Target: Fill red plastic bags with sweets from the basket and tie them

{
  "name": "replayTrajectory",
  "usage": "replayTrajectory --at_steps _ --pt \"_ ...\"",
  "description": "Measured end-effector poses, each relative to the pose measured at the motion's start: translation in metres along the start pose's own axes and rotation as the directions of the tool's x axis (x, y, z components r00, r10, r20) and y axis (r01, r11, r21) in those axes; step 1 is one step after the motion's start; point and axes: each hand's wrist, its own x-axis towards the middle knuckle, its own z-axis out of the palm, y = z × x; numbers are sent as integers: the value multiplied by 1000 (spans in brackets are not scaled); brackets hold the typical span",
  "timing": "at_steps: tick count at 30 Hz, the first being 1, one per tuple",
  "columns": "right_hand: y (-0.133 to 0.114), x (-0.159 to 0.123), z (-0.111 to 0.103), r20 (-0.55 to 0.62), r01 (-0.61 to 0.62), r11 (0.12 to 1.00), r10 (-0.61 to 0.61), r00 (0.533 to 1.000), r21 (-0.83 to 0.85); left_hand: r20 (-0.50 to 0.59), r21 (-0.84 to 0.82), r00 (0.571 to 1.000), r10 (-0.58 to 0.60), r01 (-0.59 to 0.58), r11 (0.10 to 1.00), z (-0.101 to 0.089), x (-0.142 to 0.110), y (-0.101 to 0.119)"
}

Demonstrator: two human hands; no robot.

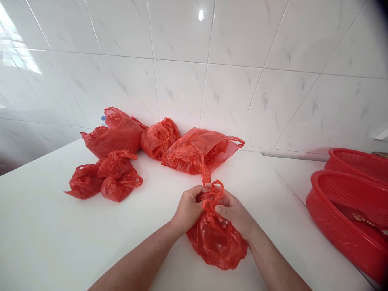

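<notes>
A small red plastic bag [216,240] lies on the white counter [45,234] close in front of me, its knotted top bunched between both hands. My left hand [188,208] pinches the left side of the knot, fingers closed. My right hand [233,212] grips the right side of the same knot, fingers curled. The bag's contents are hidden by the plastic.
Several more red plastic bags sit farther back: two small tied ones [106,178] at left, a larger one [113,133] against the tiled wall, a round one [159,137], and an open one [197,151] at centre. Two red plastic baskets [345,218] stand at the right edge.
</notes>
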Motion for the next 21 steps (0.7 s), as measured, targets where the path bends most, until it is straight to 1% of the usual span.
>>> replayTrajectory --at_steps 2,4,6,7,8,10,12,13,15,17,19,21 --pt "1 1 -1 -79 -6 1000 7 997 8 37 59 999 38 -40 997 3 -3 -1" --pt "2 3 -4 -172 -12 1000 17 985 27 14 154 995 96 -97 983 3 -4 0" --pt "4 4 -8 -220 -26 998 39 975 64 -37 271 979 201 -184 945 3 -5 2" --pt "4 4 -9 -224 -32 996 49 973 78 -44 329 962 271 -243 913 2 -5 3" --pt "5 5 -9 -222 -39 996 57 973 84 -28 385 938 345 -308 870 1 -5 5" --pt "5 4 -8 -231 -54 996 69 970 74 59 478 885 462 -432 765 -1 -5 9" --pt "4 3 -7 -258 -58 995 78 963 83 161 540 850 501 -501 676 -4 -4 10" --pt "4 3 -7 -264 -52 993 80 961 109 188 562 847 497 -508 653 -5 -3 10" --pt "4 2 -9 -260 -19 980 70 963 196 188 592 866 464 -476 650 -8 -1 9" --pt "3 2 -13 -254 28 958 47 966 285 131 594 898 421 -411 692 -10 1 8" --pt "3 2 -19 -255 60 941 28 967 332 70 543 927 370 -346 765 -10 2 7" --pt "3 0 -23 -243 70 937 16 970 343 27 434 955 294 -276 858 -9 2 8"
